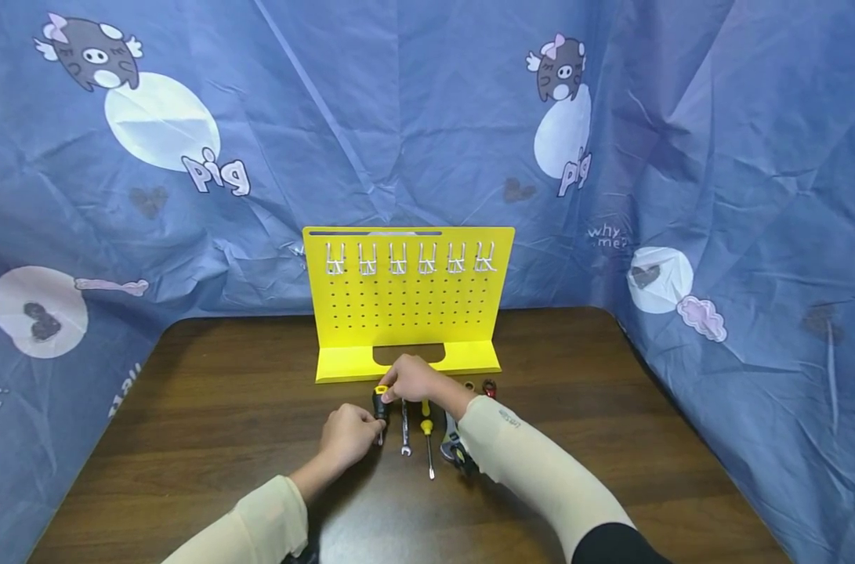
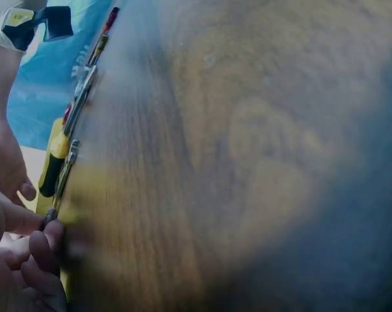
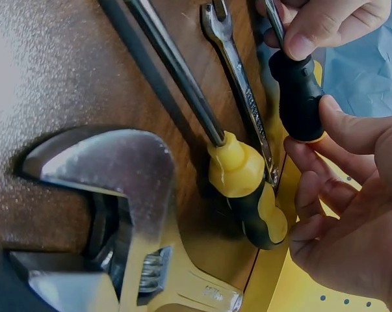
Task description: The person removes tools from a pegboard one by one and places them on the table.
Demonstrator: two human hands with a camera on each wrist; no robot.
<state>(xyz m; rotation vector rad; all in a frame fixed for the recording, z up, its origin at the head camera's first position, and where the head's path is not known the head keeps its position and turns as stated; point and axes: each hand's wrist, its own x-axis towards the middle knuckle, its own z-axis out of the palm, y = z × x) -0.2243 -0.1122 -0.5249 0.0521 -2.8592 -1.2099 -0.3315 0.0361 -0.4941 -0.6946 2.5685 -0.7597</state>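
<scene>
Both hands are on a short screwdriver (image 1: 380, 406) with a black handle and a yellow end, just in front of a yellow pegboard (image 1: 406, 333). My left hand (image 1: 348, 435) pinches it where the shaft meets the handle. The thumb and fingers of my right hand (image 3: 355, 172) hold the handle near its yellow end. Right of it lies a combination wrench (image 3: 244, 84). A longer yellow-and-black screwdriver (image 1: 428, 428) lies beyond that, and an adjustable wrench (image 3: 143, 175) sits under the right forearm, partly hidden in the head view.
The pegboard carries a row of several white metal hooks (image 1: 397, 262) along its top. A red-handled tool (image 1: 490, 388) lies right of the right wrist. The brown wooden table (image 1: 230, 392) meets blue printed curtain (image 1: 413, 117) behind and at the sides.
</scene>
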